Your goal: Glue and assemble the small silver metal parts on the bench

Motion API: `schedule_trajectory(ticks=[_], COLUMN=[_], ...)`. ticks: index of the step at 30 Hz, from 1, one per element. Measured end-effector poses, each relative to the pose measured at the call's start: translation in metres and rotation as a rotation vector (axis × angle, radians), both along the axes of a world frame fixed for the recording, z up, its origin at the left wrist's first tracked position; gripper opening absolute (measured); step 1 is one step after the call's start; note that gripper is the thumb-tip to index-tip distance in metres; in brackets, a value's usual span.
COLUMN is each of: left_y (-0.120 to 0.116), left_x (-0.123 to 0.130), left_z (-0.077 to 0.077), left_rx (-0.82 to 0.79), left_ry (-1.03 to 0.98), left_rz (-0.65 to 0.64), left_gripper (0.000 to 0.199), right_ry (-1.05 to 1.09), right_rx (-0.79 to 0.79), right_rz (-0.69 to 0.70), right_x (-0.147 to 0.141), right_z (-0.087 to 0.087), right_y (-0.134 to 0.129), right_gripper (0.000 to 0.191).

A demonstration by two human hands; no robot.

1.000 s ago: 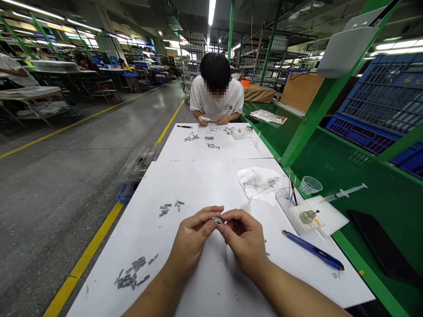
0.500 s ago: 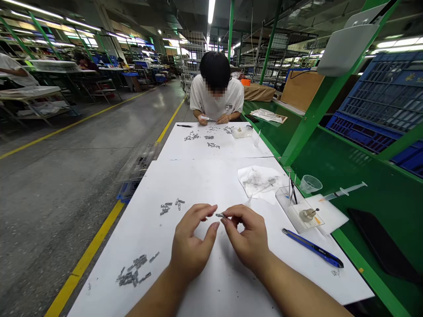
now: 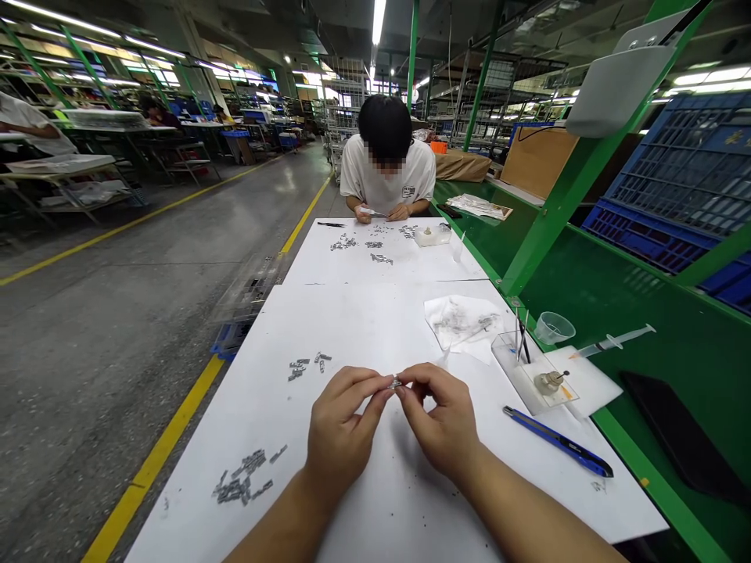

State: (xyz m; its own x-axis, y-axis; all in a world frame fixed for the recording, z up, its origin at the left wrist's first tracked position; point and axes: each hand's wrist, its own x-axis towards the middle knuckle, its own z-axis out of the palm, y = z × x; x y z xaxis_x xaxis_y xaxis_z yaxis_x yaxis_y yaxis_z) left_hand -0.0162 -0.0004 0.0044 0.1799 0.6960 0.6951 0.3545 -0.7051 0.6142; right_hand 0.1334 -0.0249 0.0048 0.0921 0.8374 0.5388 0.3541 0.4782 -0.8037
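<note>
Between both hands, above the white table, is a small metal part. My left hand pinches its left end with thumb and index finger. At the other end, my right hand grips the same part between thumb and fingertips. A small group of similar grey parts lies beyond my left hand. Nearer the table's left edge is a larger pile of them.
To the right lie a blue utility knife, a stained white cloth, a clear stand with tweezers, a cup and a syringe. Across the table a person leans over more parts.
My left thumb and index finger, apart before, have closed on the left end of the small metal part. My right hand keeps its grip. The view has shifted slightly.
</note>
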Motion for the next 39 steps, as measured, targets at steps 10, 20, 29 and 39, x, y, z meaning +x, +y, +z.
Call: schedule_trajectory(ticks=[10, 20, 29, 39], left_y=[-0.0033, -0.0043, -0.0026, -0.0028], left_x=[-0.0004, 0.0005, 0.0012, -0.0015], left_z=[0.0041, 0.0017, 0.0038, 0.0020], left_rx=[0.031, 0.045, -0.059, -0.228], left_ry=[-0.002, -0.001, -0.044, -0.076], left_rz=[0.007, 0.017, 0.078, 0.014], left_gripper=[0.019, 0.019, 0.012, 0.014], right_ry=[-0.022, -0.034, -0.037, -0.014], right_rx=[0.034, 0.036, 0.010, 0.025], right_rz=[0.028, 0.034, 0.004, 0.033], right_x=[0.0006, 0.0034, 0.0047, 0.0057], right_z=[-0.0006, 0.0034, 0.0012, 0.0019], right_y=[0.0005, 0.0009, 0.0022, 0.0012], right_gripper=[0.014, 0.014, 0.010, 0.016])
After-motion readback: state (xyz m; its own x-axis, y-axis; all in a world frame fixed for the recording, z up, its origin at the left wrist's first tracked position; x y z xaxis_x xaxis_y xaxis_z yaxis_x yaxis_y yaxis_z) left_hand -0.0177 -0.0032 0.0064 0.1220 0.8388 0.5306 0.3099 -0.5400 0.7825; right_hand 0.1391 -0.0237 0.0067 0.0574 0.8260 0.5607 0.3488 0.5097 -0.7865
